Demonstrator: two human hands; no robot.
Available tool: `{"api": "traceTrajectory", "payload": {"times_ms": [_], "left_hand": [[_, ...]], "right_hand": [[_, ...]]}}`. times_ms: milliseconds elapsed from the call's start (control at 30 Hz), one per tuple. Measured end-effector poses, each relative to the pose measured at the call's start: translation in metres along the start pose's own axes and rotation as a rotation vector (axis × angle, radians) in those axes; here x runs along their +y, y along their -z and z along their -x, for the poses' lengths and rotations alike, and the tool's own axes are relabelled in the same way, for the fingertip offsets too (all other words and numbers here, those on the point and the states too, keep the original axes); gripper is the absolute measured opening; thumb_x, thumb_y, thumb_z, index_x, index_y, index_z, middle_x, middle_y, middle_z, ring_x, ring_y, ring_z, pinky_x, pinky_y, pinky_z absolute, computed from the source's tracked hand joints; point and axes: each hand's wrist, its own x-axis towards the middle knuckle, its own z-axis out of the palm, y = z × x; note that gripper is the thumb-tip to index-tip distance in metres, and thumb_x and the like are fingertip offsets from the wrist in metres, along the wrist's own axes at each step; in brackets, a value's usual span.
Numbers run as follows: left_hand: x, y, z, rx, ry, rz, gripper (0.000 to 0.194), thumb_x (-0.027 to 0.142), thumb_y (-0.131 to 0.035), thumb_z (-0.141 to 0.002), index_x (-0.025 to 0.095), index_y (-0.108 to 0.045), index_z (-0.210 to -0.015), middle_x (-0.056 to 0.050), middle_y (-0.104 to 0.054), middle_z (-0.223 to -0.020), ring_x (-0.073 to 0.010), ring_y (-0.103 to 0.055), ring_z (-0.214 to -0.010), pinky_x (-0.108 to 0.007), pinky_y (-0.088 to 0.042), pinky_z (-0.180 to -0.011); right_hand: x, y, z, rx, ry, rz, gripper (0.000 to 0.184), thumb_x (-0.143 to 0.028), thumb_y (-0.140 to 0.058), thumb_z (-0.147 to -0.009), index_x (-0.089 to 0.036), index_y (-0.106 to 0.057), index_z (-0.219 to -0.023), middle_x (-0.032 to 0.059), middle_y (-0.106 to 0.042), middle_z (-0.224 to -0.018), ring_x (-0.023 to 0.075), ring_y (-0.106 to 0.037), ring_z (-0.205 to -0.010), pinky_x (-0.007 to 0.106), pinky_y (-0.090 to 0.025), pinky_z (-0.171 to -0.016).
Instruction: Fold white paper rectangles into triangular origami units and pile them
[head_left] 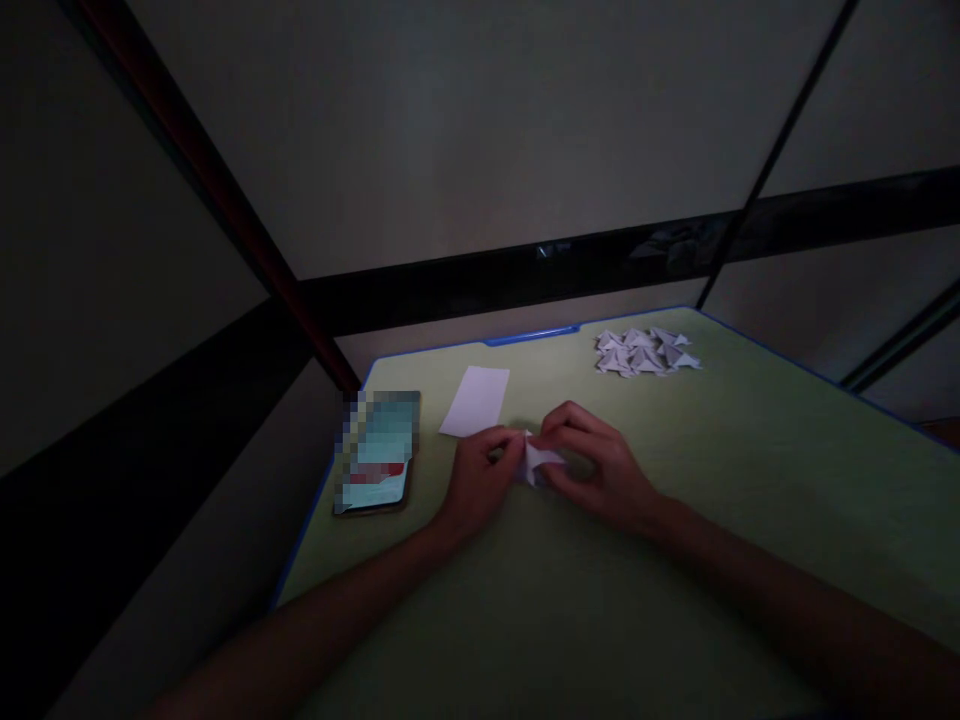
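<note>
White folded paper (534, 460) sat between the two hands, low over the green table (720, 470). Left hand (476, 485) gripped its left side between thumb and forefinger; right hand (600, 465) had fingers and thumb on the right side, other fingers curled. Pinch looked light on both, though exact right fingertip contact was hard to tell, dim light

Doing this fold well, my read: left pinch was best kept as the fixed clamp, right hand as the mover. Line up edges first, then press the crease from the middle outward. Thin stock likely to tear or go soft if re-creased, so one firm pass beat several weak ones. Small points probably needed fingertip pads, not nails

Look of the piece: pale, small, several layers, a sharp point sticking up by the left fingertips, a flap spreading toward the right hand. Lower part blurry

Flat paper sheet (478, 400) lay just beyond the left hand, phone (379, 450) to its left, six folded paper pieces (645, 352) beyond the right hand
</note>
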Motion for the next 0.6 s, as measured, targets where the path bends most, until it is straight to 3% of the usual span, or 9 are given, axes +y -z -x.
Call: {"api": "traceTrajectory", "payload": {"times_ms": [67, 200, 367, 600], "left_hand": [[0.0, 0.0, -0.002, 0.008, 0.04, 0.051, 0.016, 0.02, -0.049, -0.067, 0.013, -0.062, -0.061, 0.002, -0.052, -0.052, -0.0074, -0.042, -0.048, -0.017, -0.032, -0.043], [-0.001, 0.0, -0.002, -0.016, 0.082, 0.125, 0.018, 0.022, -0.048, -0.067, 0.012, -0.06, -0.059, 0.004, -0.047, -0.046, -0.006, -0.04, -0.041, -0.015, -0.032, -0.037], [-0.001, -0.001, 0.0, -0.098, 0.086, 0.172, 0.018, 0.024, -0.052, -0.065, 0.012, -0.056, -0.052, 0.003, -0.046, -0.044, -0.0052, -0.04, -0.038, -0.014, -0.033, -0.033], [-0.005, -0.002, 0.0, -0.114, 0.123, 0.181, 0.022, 0.028, -0.053, -0.066, 0.012, -0.055, -0.051, 0.004, -0.046, -0.043, -0.0041, -0.041, -0.034, -0.013, -0.033, -0.03]], "right_hand": [[-0.003, 0.002, -0.002, -0.035, -0.054, -0.092, 0.015, -0.016, -0.052, -0.069, -0.016, -0.058, -0.083, 0.0063, -0.049, -0.084, 0.0161, -0.048, -0.08, 0.029, -0.039, -0.068], [0.0, 0.006, -0.007, -0.022, -0.301, -0.407, 0.019, -0.024, -0.047, -0.076, -0.015, -0.06, -0.065, 0.0045, -0.05, -0.078, 0.0127, -0.049, -0.073, 0.026, -0.039, -0.063], [0.012, 0.005, -0.007, -0.041, -0.575, -0.735, 0.017, -0.028, -0.065, -0.061, -0.013, -0.056, -0.063, -0.0019, -0.051, -0.058, 0.0066, -0.044, -0.05, 0.02, -0.032, -0.047], [0.013, 0.005, -0.007, -0.185, -0.656, -0.817, 0.023, -0.029, -0.066, -0.06, -0.013, -0.05, -0.063, -0.0054, -0.047, -0.049, 0.0039, -0.037, -0.043, 0.018, -0.022, -0.041]]}}
